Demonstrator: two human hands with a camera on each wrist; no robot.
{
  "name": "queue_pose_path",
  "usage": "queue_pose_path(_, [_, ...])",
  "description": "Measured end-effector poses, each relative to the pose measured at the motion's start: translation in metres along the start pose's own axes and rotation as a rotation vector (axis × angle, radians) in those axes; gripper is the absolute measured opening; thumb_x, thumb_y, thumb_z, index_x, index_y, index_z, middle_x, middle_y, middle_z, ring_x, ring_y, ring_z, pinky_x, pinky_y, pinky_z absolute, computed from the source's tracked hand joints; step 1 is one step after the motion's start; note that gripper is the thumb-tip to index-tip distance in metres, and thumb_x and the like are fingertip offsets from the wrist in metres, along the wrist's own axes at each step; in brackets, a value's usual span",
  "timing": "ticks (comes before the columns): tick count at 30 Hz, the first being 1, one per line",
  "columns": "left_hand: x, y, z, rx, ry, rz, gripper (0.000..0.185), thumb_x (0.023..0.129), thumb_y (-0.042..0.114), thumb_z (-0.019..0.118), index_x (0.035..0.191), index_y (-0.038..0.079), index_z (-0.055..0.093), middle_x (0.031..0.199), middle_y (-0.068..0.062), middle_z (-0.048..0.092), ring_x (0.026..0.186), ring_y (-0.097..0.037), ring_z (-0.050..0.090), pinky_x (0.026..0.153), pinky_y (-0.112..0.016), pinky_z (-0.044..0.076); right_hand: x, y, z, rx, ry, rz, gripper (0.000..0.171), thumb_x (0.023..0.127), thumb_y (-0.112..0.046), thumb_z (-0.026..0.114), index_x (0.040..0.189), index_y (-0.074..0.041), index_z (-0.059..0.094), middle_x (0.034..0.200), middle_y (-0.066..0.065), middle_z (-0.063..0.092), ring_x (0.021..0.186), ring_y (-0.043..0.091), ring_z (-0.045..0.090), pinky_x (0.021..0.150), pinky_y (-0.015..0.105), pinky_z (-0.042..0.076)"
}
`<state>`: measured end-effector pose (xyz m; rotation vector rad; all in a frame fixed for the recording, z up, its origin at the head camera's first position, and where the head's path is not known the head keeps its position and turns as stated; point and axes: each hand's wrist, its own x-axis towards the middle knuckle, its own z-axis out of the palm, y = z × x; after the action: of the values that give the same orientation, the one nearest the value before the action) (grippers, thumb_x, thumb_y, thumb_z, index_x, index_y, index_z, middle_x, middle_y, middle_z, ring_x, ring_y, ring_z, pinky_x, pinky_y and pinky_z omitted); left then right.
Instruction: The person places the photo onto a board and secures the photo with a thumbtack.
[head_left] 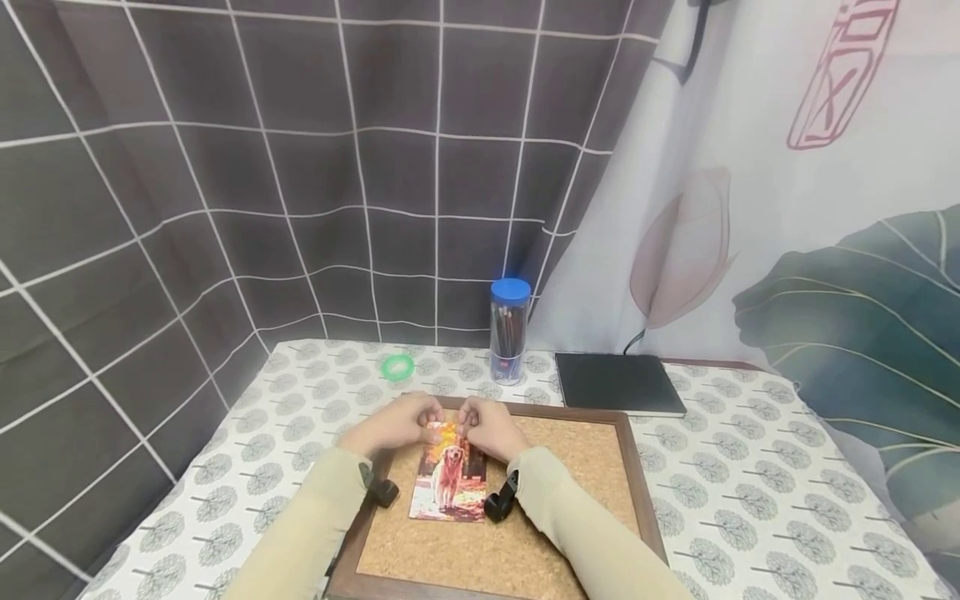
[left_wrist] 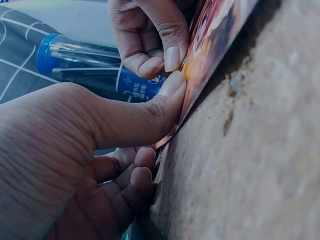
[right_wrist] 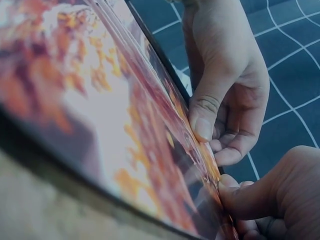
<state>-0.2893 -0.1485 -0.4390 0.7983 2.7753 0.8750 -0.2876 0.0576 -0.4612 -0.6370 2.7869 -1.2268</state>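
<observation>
A glossy photo (head_left: 447, 483) of a golden dog among orange leaves stands over the left part of a wood-framed cork board (head_left: 555, 500). At the photo's top edge my left hand (head_left: 405, 421) pinches it, thumb on the front and fingers behind. Close beside it, my right hand (head_left: 492, 427) pinches the same edge. The left wrist view has both thumbs almost touching on the photo's rim (left_wrist: 200, 60). Shiny streaks run along the photo's surface (right_wrist: 155, 95) in the right wrist view; whether they are reflections or a clear film I cannot tell.
Behind the board stands a clear tube (head_left: 508, 333) of pencils with a blue lid. A green tape ring (head_left: 397, 367) lies to its left, a flat black pad (head_left: 618, 383) to its right. Tree-patterned cloth (head_left: 750, 500) covers the table; a dark gridded curtain (head_left: 390, 175) hangs behind.
</observation>
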Motion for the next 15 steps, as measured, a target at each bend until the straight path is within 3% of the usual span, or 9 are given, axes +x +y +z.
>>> queue_pose_path(9, [-0.002, -0.002, -0.007, -0.039, -0.036, -0.021, 0.027, 0.082, 0.031, 0.074, 0.103, 0.017, 0.065, 0.095, 0.005, 0.066, 0.089, -0.012, 0.060, 0.084, -0.035, 0.051, 0.002, 0.002, -0.001, -0.026, -0.006, -0.015, 0.019, 0.072, -0.004, 0.068, 0.083, -0.017, 0.060, 0.075, -0.004, 0.058, 0.068, 0.009, 0.052, 0.064, 0.022, 0.046])
queue_pose_path(12, [-0.007, -0.003, -0.018, -0.048, -0.047, -0.038, 0.026, 0.085, 0.033, 0.072, 0.105, 0.019, 0.065, 0.100, 0.005, 0.068, 0.095, -0.013, 0.062, 0.088, -0.039, 0.052, 0.002, 0.002, -0.001, -0.027, -0.010, -0.010, 0.022, 0.071, -0.001, 0.068, 0.083, -0.017, 0.059, 0.075, -0.004, 0.059, 0.068, 0.009, 0.053, 0.064, 0.022, 0.047])
queue_pose_path(15, [-0.017, -0.005, -0.041, -0.031, -0.026, -0.037, 0.031, 0.088, 0.036, 0.068, 0.113, 0.017, 0.064, 0.107, 0.002, 0.068, 0.101, -0.017, 0.063, 0.090, -0.042, 0.052, 0.001, 0.001, 0.001, -0.015, -0.019, 0.004, 0.024, 0.070, 0.002, 0.067, 0.083, -0.017, 0.059, 0.076, -0.004, 0.059, 0.069, 0.009, 0.054, 0.065, 0.022, 0.047])
